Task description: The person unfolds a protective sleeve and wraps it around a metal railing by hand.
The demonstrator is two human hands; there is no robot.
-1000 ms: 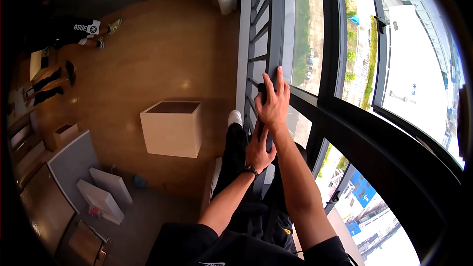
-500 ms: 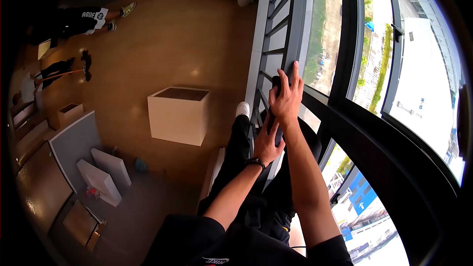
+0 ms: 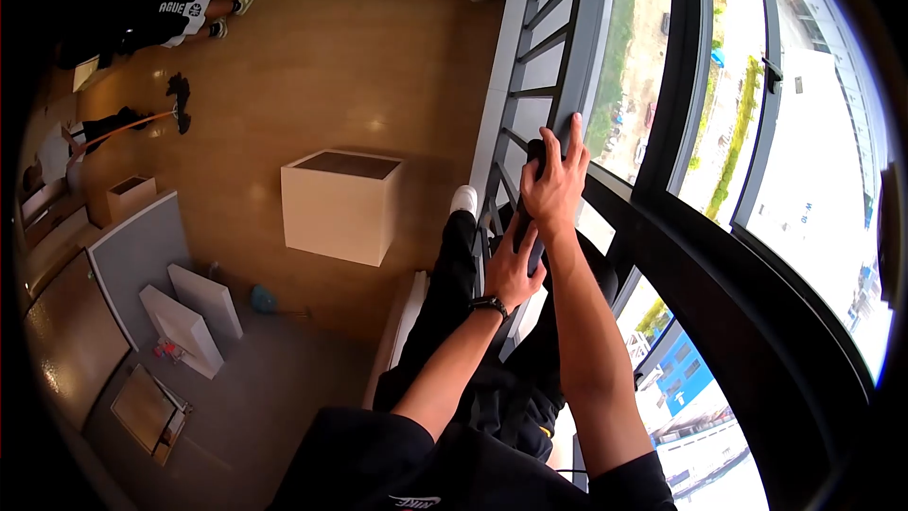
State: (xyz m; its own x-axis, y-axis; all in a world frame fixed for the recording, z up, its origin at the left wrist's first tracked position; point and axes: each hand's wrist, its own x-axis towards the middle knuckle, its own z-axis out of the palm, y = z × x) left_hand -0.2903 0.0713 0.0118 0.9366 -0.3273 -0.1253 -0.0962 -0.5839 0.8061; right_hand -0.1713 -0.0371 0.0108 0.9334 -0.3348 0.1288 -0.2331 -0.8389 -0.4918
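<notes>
A black elongated object (image 3: pixel 536 153), too dark to make out, lies along the dark grey railing (image 3: pixel 576 57) beside the windows. My right hand (image 3: pixel 556 186) is around its upper part, thumb on the left side, with one finger stretched out onto the rail's top. Lower down and a little to the left, my left hand (image 3: pixel 512 274), with a dark band at the wrist, grips the lower part of the same object. My palms and some fingertips are hidden from view.
A pale box (image 3: pixel 339 212) with a brown top stands on the wooden floor left of the railing. Two people are at the upper left, one beside an orange pole (image 3: pixel 123 131). White panels (image 3: pixel 185 329) stand at the lower left. Windows line the right.
The view has shifted, so the railing and my hands appear farther right, and the box higher up. Both hands keep their place on the dark object. The person at the left now has the pole more visible.
</notes>
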